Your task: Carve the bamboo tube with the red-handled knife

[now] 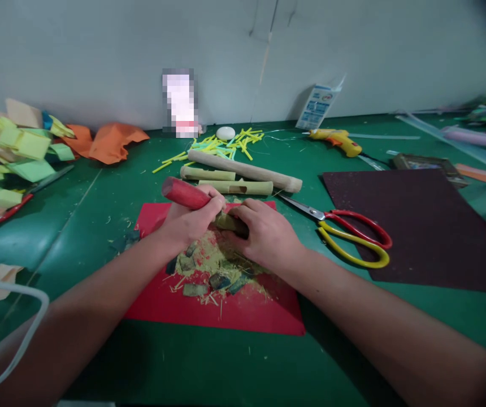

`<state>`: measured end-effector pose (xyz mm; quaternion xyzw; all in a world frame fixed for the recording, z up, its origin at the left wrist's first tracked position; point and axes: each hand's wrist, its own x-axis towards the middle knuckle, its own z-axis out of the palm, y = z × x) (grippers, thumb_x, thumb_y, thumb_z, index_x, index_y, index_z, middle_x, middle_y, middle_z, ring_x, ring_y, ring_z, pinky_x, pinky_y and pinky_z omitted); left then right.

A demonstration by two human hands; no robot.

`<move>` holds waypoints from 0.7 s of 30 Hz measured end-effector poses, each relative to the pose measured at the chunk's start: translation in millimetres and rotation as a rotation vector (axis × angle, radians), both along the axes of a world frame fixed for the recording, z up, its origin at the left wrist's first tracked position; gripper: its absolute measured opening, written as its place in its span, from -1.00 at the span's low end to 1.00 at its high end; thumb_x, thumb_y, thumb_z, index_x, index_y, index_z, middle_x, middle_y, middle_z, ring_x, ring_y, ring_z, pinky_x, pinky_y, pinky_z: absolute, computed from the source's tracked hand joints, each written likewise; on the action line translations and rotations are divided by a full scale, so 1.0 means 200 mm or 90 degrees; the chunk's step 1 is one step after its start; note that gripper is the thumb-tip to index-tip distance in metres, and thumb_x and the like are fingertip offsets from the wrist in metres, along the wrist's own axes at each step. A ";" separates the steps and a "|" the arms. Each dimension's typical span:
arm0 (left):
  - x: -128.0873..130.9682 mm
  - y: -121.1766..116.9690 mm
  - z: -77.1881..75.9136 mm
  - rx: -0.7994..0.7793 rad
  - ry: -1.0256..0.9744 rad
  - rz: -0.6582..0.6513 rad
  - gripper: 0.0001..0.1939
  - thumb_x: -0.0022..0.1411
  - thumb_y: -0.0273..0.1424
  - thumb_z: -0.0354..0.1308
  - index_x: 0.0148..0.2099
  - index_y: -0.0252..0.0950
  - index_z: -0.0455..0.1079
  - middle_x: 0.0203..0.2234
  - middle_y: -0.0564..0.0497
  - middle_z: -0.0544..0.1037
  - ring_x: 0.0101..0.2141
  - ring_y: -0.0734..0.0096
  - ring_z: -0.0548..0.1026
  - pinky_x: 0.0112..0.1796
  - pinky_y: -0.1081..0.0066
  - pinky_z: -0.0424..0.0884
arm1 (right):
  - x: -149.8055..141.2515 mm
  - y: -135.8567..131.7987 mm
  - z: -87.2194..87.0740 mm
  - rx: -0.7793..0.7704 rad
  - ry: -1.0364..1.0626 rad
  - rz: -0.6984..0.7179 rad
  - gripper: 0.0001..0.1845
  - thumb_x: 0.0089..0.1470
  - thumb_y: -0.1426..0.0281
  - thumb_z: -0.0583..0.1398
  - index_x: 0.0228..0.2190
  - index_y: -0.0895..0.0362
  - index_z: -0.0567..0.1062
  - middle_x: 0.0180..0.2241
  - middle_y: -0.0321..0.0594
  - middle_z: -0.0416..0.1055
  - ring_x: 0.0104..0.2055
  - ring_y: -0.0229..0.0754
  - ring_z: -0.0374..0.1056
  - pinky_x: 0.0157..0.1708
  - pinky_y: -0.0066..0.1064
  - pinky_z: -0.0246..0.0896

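My left hand is closed around a tool with a thick red handle; its working end is hidden by my fingers and the bamboo. My right hand wraps over a short bamboo tube, which points toward my left fingers. Both hands are close together above a red sheet. Pale shavings and sawdust cover the sheet's middle, with several dark green bamboo chips among them.
Behind my hands lie two cut bamboo tubes, a wooden rod and yellow straw pieces. Open scissors overlap a dark sheet at right. A yellow glue gun rests further back; folded papers pile at left.
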<state>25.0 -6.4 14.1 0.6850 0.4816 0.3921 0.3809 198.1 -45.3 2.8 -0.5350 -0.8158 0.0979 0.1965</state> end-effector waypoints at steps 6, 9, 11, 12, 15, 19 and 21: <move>0.01 -0.01 0.03 -0.051 -0.010 0.028 -0.78 0.19 -0.29 0.12 -0.46 -0.27 0.41 -0.65 0.11 0.35 -0.58 0.50 0.29 -0.54 0.45 0.22 | -0.01 0.01 0.02 -0.004 -0.016 0.006 -0.84 0.05 0.35 0.24 -0.31 0.17 0.45 -0.29 -0.13 0.38 -0.31 -0.17 0.19 -0.37 -0.34 -0.03; 0.01 -0.01 0.05 -0.060 -0.003 0.003 -0.77 0.19 -0.27 0.11 -0.47 -0.27 0.40 -0.67 0.11 0.34 -0.59 0.49 0.30 -0.56 0.45 0.23 | -0.03 0.04 0.05 -0.043 -0.018 0.001 -0.85 -0.01 0.39 0.26 -0.35 0.14 0.41 -0.31 -0.16 0.39 -0.34 -0.19 0.20 -0.39 -0.36 -0.03; 0.01 -0.01 0.05 -0.068 0.009 -0.009 -0.79 0.17 -0.28 0.11 -0.45 -0.27 0.40 -0.67 0.11 0.34 -0.59 0.48 0.30 -0.56 0.44 0.22 | -0.04 0.05 0.06 -0.065 -0.015 0.000 -0.83 -0.05 0.40 0.28 -0.38 0.13 0.39 -0.35 -0.18 0.39 -0.34 -0.18 0.21 -0.40 -0.37 -0.03; 0.00 -0.01 0.05 -0.065 0.018 -0.011 -0.80 0.16 -0.29 0.11 -0.46 -0.26 0.39 -0.67 0.12 0.34 -0.59 0.48 0.30 -0.56 0.44 0.22 | -0.04 0.05 0.06 -0.070 -0.009 -0.005 -0.82 -0.06 0.39 0.28 -0.39 0.12 0.38 -0.36 -0.19 0.39 -0.35 -0.19 0.21 -0.41 -0.37 -0.04; -0.01 0.00 0.04 -0.019 0.036 -0.016 -0.81 0.14 -0.33 0.09 -0.50 -0.25 0.33 -0.64 0.13 0.32 -0.55 0.49 0.28 -0.50 0.43 0.22 | -0.04 0.03 0.03 -0.017 0.041 -0.013 -0.81 0.02 0.31 0.25 -0.36 0.12 0.37 -0.33 -0.16 0.40 -0.32 -0.17 0.23 -0.39 -0.37 -0.01; -0.02 0.00 0.01 0.004 0.033 -0.048 -0.77 0.16 -0.35 0.07 -0.53 -0.26 0.30 -0.60 0.12 0.34 -0.50 0.48 0.29 -0.44 0.42 0.26 | -0.03 0.02 -0.01 -0.025 0.061 -0.013 -0.81 -0.01 0.32 0.26 -0.35 0.14 0.39 -0.30 -0.14 0.42 -0.28 -0.14 0.26 -0.35 -0.36 0.02; -0.01 0.01 0.01 -0.006 0.014 -0.066 -0.73 0.21 -0.31 0.06 -0.53 -0.25 0.26 -0.62 0.13 0.30 -0.52 0.48 0.27 -0.45 0.42 0.26 | -0.03 0.02 -0.01 -0.039 0.075 -0.015 -0.81 -0.03 0.33 0.26 -0.36 0.14 0.40 -0.31 -0.15 0.42 -0.30 -0.16 0.25 -0.36 -0.36 0.03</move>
